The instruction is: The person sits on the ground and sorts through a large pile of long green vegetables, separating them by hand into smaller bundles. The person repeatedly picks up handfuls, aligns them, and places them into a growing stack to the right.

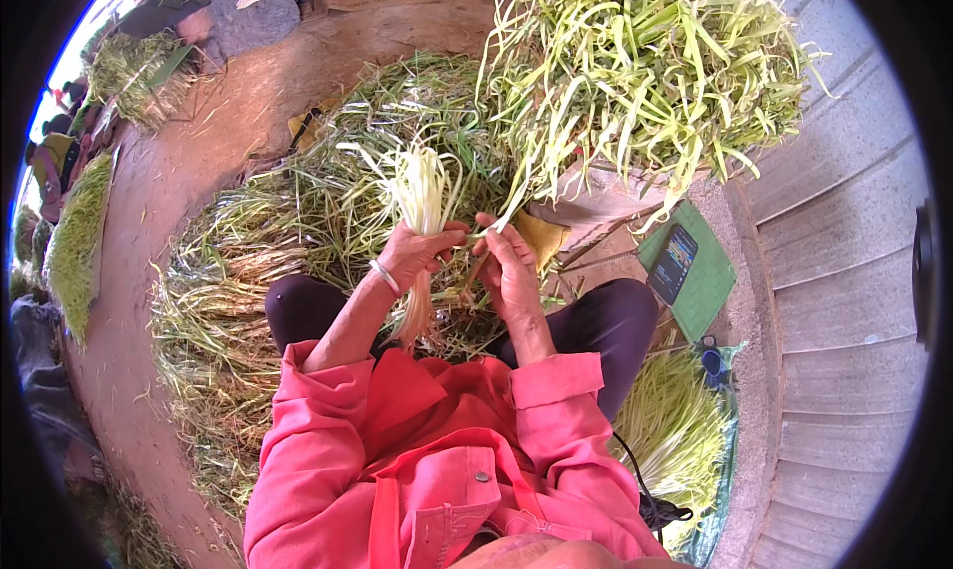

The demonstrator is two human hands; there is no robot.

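My left hand [418,255] is closed around a bundle of pale, blanched leafy stalks [421,185], likely chives. The leaf ends fan out above my fist, and the whitish stems hang below it. Close beside it, my right hand [511,265] pinches a single pale stalk [509,210] between thumb and fingers. The fingertips of both hands nearly meet there. Beneath them spreads a broad heap of loose green and dry leaves [246,271], lying in front of and around my knees.
A large pile of yellow-green leaves [648,77] stands at upper right. To the right, a phone [673,264] lies on a green woven mat [707,271], beside a ribbed grey wall [841,308]. More pale stalks [670,427] lie by my right side. People [56,152] sit at far left.
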